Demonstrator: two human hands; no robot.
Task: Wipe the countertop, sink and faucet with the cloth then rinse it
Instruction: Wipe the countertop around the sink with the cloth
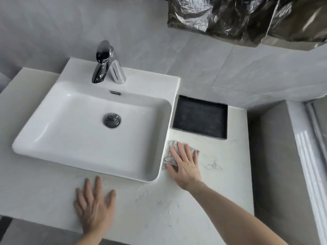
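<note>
Marble-look white countertop point(203, 200) is spanned from left wall to a grey ledge on the right, its open stretches being the front strip and the patch right of the basin. White ceramic sink point(53, 138) is set on top of it, raised rim forming a wall the cloth must be worked along; basin and chrome faucet point(101, 68) are judged not yet reached. Black tray point(200, 119) is parked behind the wiping patch, closing off room at the back (the strip between tray and cloth is narrow). Left hand point(93, 207) is laid flat on the front strip, fingers spread and holding nothing, likely for bracing; it is blurred. Right hand point(184, 161) is pressed flat on the cloth point(168, 156), fingers straight and splayed, not curled round it, so the cloth is pinned for pushing. Cloth is bunched against the sink's right edge, just in front of the tray.
</note>
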